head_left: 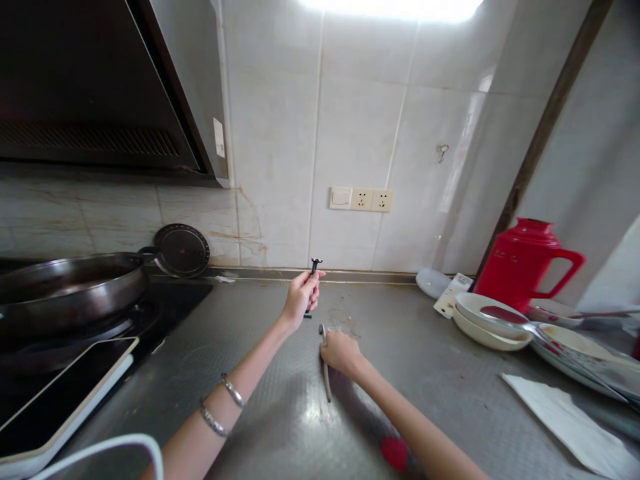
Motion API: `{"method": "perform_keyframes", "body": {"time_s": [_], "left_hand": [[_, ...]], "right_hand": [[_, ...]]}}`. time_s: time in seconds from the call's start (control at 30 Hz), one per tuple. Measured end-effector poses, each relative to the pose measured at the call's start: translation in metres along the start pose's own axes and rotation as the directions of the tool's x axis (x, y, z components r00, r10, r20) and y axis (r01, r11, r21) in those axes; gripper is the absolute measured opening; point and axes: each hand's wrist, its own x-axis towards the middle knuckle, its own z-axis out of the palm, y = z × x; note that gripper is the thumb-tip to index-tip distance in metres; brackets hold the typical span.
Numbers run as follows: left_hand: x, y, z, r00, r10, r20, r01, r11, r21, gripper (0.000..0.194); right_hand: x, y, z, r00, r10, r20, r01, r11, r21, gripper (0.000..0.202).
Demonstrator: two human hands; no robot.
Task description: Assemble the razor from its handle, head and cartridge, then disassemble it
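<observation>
My left hand (300,297) is closed around a small black tool (314,268), held upright above the steel counter (280,413) near the back wall; its forked top sticks out above my fingers. My right hand (341,351) rests on the counter just in front, gripping a slim metal utensil (327,380) that lies along the surface, its tip pointing back toward me. The two hands are a short distance apart. Two bracelets sit on my left forearm.
A dark wok (65,287) sits on the stove at left, a round lid (181,250) leaning on the wall behind it. A tablet (60,393) lies at front left. At right stand a red jug (523,263), stacked plates with a spoon (487,320) and paper (565,417).
</observation>
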Motion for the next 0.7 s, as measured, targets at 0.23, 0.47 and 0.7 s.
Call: {"method": "perform_keyframes", "body": {"time_s": [0.23, 0.47, 0.7], "left_hand": [[0.000, -0.002, 0.001, 1.000, -0.025, -0.010, 0.025, 1.000, 0.013, 0.034], [-0.001, -0.008, -0.001, 0.997, -0.035, 0.064, 0.036, 0.999, -0.004, 0.032], [0.000, -0.019, -0.004, 0.993, -0.059, 0.101, 0.059, 0.998, 0.010, 0.033]], "right_hand": [[0.015, 0.027, -0.032, 0.997, -0.017, -0.079, 0.018, 1.000, 0.013, 0.040], [0.035, 0.068, -0.052, 0.986, -0.142, -0.087, 0.146, 0.988, 0.041, 0.027], [0.047, 0.073, -0.028, 0.916, -0.399, 0.035, 0.395, 0.915, 0.081, 0.024]]}}
